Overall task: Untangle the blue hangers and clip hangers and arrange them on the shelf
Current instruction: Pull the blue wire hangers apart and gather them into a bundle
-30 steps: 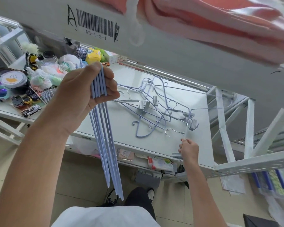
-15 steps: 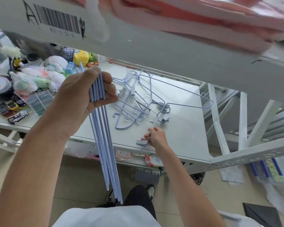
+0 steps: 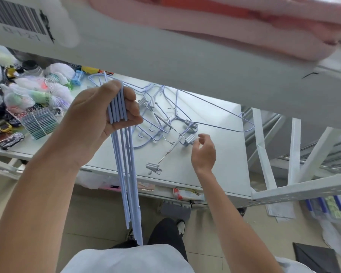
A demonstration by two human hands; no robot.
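My left hand [image 3: 104,117] grips a bundle of several blue hangers [image 3: 127,174] that hangs down past the shelf's front edge. A tangle of blue wire hangers and clip hangers [image 3: 165,119] lies on the white shelf [image 3: 220,170]. One clip hanger [image 3: 168,152] lies apart, its grey clip [image 3: 154,167] near the front edge. My right hand [image 3: 203,152] hovers just right of that rod, fingers loosely curled and holding nothing, its fingertips close to a grey clip [image 3: 190,138].
Bagged goods, toy cars [image 3: 11,139] and a banded stack of cards [image 3: 39,123] crowd the shelf's left end. An upper shelf [image 3: 165,48] with pink fabric overhangs. White frame struts [image 3: 295,154] stand at the right. My legs and shoes are below.
My right hand has let go of the clip hanger, which now lies on the shelf, and has lifted toward the tangle. The left hand still holds its bundle.
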